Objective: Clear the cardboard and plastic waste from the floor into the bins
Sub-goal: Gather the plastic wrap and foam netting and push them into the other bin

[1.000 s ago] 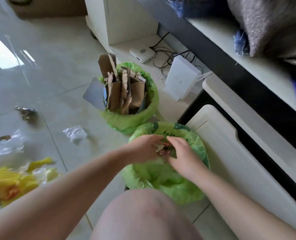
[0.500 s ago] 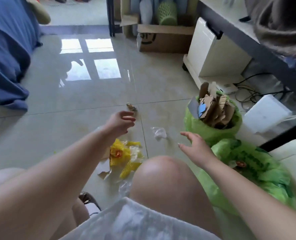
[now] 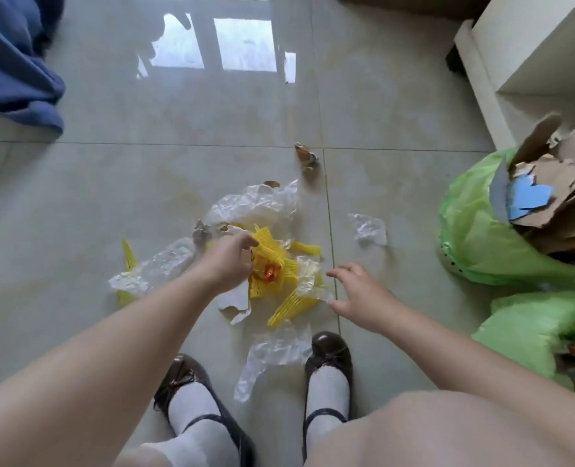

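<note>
Open glossy tile floor [image 3: 144,170] fills the frame from 9 to 12 o'clock; that side is free apart from a blue cloth [image 3: 13,59] at 10 o'clock. Right edge is crowded: a white cabinet [image 3: 528,45] at 1 o'clock and two green-lined bins at 3 to 4 o'clock. Far bin [image 3: 481,237] is packed with torn cardboard [image 3: 555,183]; near bin [image 3: 532,335] is cut by the frame edge, contents blurred.

Waste pile sits at frame centre, just ahead of two brown shoes [image 3: 330,352]. Counted: one yellow plastic mesh [image 3: 279,264] cluster with an orange bit in it, about four clear plastic sheets (largest [image 3: 256,203] at 12 o'clock of the pile), one small crumpled clear wrap [image 3: 368,229] lying apart at 2 o'clock, one brown crumpled scrap [image 3: 306,156] farther off at 12 o'clock.

Left hand [image 3: 227,261] is over the pile's middle, fingers curled on the yellow mesh; cannot tell whether it is actually gripped. Right hand [image 3: 357,291] is spread, fingers splayed, holding nothing, at the pile's 3 o'clock edge, fingertips near the clear plastic there; contact unclear.
</note>
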`<state>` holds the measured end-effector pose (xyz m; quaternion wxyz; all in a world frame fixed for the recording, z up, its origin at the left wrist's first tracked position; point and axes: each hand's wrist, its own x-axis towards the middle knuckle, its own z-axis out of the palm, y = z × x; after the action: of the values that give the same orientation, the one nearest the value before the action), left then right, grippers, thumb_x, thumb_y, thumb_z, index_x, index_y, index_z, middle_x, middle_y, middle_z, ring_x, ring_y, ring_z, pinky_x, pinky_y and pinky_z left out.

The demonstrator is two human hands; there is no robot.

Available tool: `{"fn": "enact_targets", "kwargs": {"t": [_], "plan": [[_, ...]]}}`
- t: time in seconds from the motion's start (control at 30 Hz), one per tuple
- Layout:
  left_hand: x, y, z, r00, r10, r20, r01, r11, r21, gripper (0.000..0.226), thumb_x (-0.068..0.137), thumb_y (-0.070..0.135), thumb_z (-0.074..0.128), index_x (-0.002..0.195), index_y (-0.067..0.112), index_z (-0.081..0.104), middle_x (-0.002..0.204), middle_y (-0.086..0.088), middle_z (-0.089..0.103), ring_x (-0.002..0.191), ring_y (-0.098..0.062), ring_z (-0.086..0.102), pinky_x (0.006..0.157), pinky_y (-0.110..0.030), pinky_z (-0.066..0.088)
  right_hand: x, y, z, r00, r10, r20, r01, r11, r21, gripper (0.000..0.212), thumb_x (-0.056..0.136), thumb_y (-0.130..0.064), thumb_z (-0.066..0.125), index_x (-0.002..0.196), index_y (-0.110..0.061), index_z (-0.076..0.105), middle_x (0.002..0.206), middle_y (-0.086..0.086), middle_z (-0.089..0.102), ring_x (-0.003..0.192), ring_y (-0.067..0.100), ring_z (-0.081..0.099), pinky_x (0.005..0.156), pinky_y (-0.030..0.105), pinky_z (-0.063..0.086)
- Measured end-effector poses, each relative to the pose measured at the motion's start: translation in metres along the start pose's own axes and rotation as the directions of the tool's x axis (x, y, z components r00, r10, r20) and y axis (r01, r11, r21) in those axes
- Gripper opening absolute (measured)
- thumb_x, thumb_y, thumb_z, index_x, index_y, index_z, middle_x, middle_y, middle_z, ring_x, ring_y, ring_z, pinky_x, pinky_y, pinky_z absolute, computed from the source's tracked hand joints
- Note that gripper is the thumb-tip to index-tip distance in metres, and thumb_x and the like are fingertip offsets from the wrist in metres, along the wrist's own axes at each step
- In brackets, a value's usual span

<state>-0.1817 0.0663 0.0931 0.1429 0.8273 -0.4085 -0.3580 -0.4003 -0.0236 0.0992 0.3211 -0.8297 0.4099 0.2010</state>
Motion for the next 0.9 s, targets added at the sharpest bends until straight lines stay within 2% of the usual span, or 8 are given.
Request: {"fn": "enact_targets", "kwargs": {"t": [0.13, 0.23, 0.33, 0.43, 0.53, 0.7, 0.8, 0.9], "plan": [[0.029, -0.014, 0.007, 0.996, 0.079, 0.036, -0.085, 0.975, 0.204, 0.051, 0.084, 0.008, 0.055, 0.133, 0.022, 0.048, 0.143, -0.005, 0.042, 0.133, -0.022, 0.038, 0.109, -0.034, 0.035, 0.043, -0.001, 0.016, 0.995, -0.074, 0.064, 0.085, 0.979, -0.184, 0.073, 0.086, -0.032, 0.061, 0.147, -0.022, 0.023, 0.158, 0.003, 0.007, 0.145, 0.023, 0.012, 0.114, 0.042, 0.026], [0.049, -0.019, 0.008, 0.986, 0.129, 0.102, -0.155, 0.938, 0.31, 0.066, 0.082, 0.014, 0.062, 0.141, 0.028, 0.037, 0.149, -0.004, 0.031, 0.137, -0.024, 0.031, 0.106, -0.036, 0.036, 0.07, -0.002, 0.03, 0.983, -0.156, 0.1, 0.181, 0.919, -0.35, 0.082, 0.084, -0.036, 0.062, 0.149, -0.022, 0.014, 0.16, 0.004, -0.001, 0.147, 0.022, 0.0, 0.117, 0.04, 0.014], [0.067, -0.03, 0.014, 0.951, 0.178, 0.254, -0.284, 0.829, 0.481, 0.08, 0.08, 0.036, 0.067, 0.146, 0.034, 0.022, 0.158, -0.005, 0.013, 0.146, -0.026, 0.011, 0.116, -0.044, 0.022, 0.09, 0.0, 0.049, 0.97, -0.193, 0.149, 0.24, 0.859, -0.452, 0.097, 0.08, -0.044, 0.065, 0.15, -0.019, 0.004, 0.16, 0.006, -0.004, 0.147, 0.024, -0.003, 0.119, 0.042, 0.012], [0.077, -0.038, 0.025, 0.913, 0.241, 0.329, -0.393, 0.735, 0.553, 0.077, 0.083, 0.054, 0.057, 0.146, 0.038, 0.017, 0.159, 0.001, 0.01, 0.148, -0.022, 0.0, 0.118, -0.054, 0.008, 0.101, 0.001, 0.067, 0.966, -0.184, 0.184, 0.252, 0.835, -0.488, 0.104, 0.079, -0.047, 0.065, 0.15, -0.017, -0.005, 0.16, 0.007, -0.006, 0.147, 0.025, -0.004, 0.118, 0.046, 0.012], [0.085, -0.036, 0.034, 0.904, 0.268, 0.332, -0.416, 0.726, 0.547, 0.068, 0.087, 0.048, 0.053, 0.146, 0.039, 0.021, 0.157, 0.003, 0.019, 0.148, -0.019, 0.004, 0.118, -0.054, 0.002, 0.108, -0.001, 0.078, 0.971, -0.192, 0.146, 0.238, 0.859, -0.453, 0.096, 0.084, -0.043, 0.06, 0.15, -0.015, -0.004, 0.159, 0.009, 0.003, 0.147, 0.025, 0.004, 0.118, 0.043, 0.013], [0.097, -0.032, 0.044, 0.918, 0.278, 0.283, -0.396, 0.691, 0.604, 0.059, 0.086, 0.036, 0.057, 0.141, 0.035, 0.034, 0.132, -0.004, 0.045, 0.134, -0.029, 0.031, 0.116, -0.054, 0.007, 0.12, -0.005, 0.087, 0.98, -0.201, 0.016, 0.191, 0.9, -0.392, 0.077, 0.088, -0.03, 0.056, 0.15, -0.018, 0.011, 0.143, 0.011, 0.033, 0.13, 0.03, 0.034, 0.102, 0.04, 0.037], [0.099, -0.027, 0.043, 0.923, 0.287, 0.257, -0.385, 0.682, 0.622, 0.037, 0.087, 0.038, 0.055, 0.123, 0.028, 0.054, 0.118, -0.005, 0.051, 0.124, -0.03, 0.04, 0.117, -0.054, 0.009, 0.126, -0.003, 0.086, 0.981, -0.195, -0.004, 0.179, 0.909, -0.376, 0.062, 0.091, -0.018, 0.048, 0.146, -0.021, 0.02, 0.136, 0.009, 0.04, 0.123, 0.03, 0.04, 0.095, 0.04, 0.042], [0.099, -0.029, 0.035, 0.929, 0.296, 0.222, -0.37, 0.701, 0.61, 0.034, 0.086, 0.042, 0.057, 0.116, 0.026, 0.059, 0.116, -0.003, 0.053, 0.121, -0.029, 0.043, 0.116, -0.052, 0.012, 0.126, 0.003, 0.079, 0.99, -0.138, -0.016, 0.128, 0.95, -0.286, 0.057, 0.092, -0.016, 0.048, 0.143, -0.023, 0.025, 0.136, 0.006, 0.042, 0.125, 0.027, 0.041, 0.091, 0.039, 0.044]]}}
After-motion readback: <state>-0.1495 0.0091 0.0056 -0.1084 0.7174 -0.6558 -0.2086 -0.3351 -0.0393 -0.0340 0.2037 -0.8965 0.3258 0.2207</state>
